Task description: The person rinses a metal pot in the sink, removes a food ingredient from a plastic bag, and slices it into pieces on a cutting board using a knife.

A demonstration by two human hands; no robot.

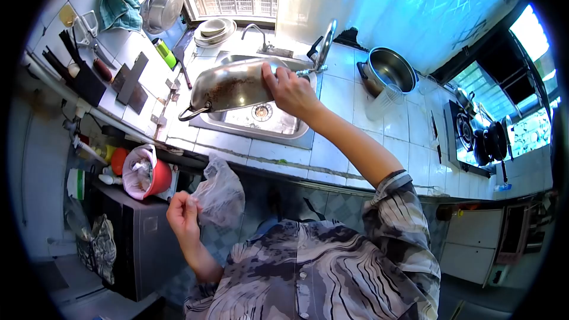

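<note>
My right hand is closed on the upper right edge of a shiny metal pan, which is tilted over the sink. Brown stains mark the pan's surface, and a loop handle sticks out at its lower left. Lower down, in front of the counter, my left hand pinches a thin, clear plastic bag that hangs crumpled beside it. A curved metal faucet rises behind the sink, to the right of the pan.
A red bin with a liner stands left of the plastic bag. On the counter are a deep pot, a clear plastic container and stacked bowls. A knife block is at left, a gas stove at right.
</note>
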